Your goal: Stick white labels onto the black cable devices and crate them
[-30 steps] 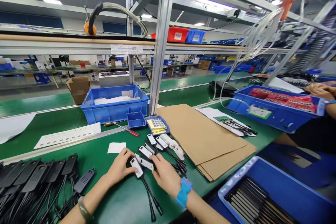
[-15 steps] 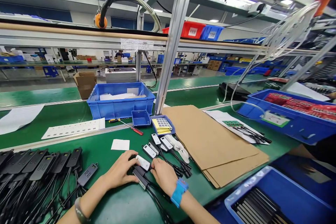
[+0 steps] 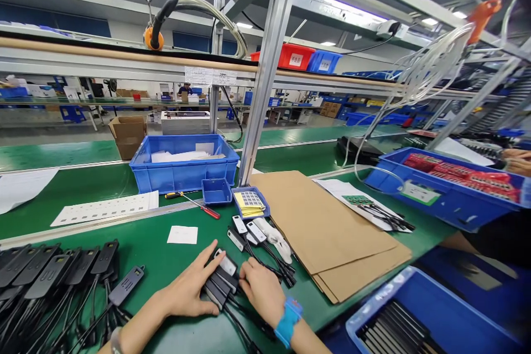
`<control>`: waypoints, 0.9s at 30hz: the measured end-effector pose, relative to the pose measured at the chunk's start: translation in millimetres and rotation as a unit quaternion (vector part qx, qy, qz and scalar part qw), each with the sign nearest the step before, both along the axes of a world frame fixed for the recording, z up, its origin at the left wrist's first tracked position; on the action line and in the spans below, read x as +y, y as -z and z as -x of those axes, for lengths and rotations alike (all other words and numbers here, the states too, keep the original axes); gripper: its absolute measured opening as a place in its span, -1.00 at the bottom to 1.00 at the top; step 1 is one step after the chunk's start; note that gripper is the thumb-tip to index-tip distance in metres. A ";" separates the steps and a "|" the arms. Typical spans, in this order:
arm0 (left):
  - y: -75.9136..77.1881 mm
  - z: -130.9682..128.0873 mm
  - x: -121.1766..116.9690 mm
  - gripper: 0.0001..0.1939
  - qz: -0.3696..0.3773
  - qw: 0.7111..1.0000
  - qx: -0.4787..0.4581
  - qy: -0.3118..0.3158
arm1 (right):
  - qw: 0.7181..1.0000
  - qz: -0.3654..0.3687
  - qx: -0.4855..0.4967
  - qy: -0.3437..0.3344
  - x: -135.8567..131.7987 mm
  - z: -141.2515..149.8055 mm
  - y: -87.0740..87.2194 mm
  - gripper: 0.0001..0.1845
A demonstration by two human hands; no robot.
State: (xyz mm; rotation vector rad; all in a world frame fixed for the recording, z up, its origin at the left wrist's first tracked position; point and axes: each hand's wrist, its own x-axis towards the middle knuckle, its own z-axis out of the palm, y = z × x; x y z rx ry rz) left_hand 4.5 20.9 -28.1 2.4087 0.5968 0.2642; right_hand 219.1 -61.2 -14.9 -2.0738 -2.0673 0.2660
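Note:
My left hand (image 3: 191,285) spans a small bunch of flat, cabled modules, its thumb against the lower black module (image 3: 216,291) and its fingers on the upper white-faced module (image 3: 226,264). Black cables trail from the bunch toward the front edge. Close on its right, my right hand (image 3: 262,290), with a blue wristband, has its fingers curled beside the modules; what they pinch is hidden. Just beyond lie several white-faced modules (image 3: 255,231) and a white glove or cloth (image 3: 274,239). At the left is a row of black cabled modules (image 3: 50,275).
Behind stand a large blue bin (image 3: 182,174), a small blue tray (image 3: 216,192) and a tray of yellow label sheets (image 3: 250,203). A screwdriver (image 3: 194,203) lies nearby. Brown cardboard (image 3: 327,232) covers the right side. A blue bin of black parts (image 3: 418,293) is at front right.
My left hand has spread wider over the modules, and more black modules show between the hands. The white-faced module there has tilted. The whole view has shifted slightly.

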 end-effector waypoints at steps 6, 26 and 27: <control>-3.9 -3.4 -1.1 -0.07 0.012 1.000 0.001 0.020 | 0.994 -0.049 -0.038 0.089 16.8 -18.2 -4.1 -0.90; -7.5 0.2 -8.5 0.21 -0.011 1.000 0.006 -0.003 | 0.979 -0.121 0.049 -0.154 -16.8 -70.8 1.9 -0.70; -7.9 -0.1 -7.4 0.22 -0.008 1.000 0.008 0.006 | 0.977 -0.101 0.059 -0.179 -18.5 -72.9 1.7 -0.72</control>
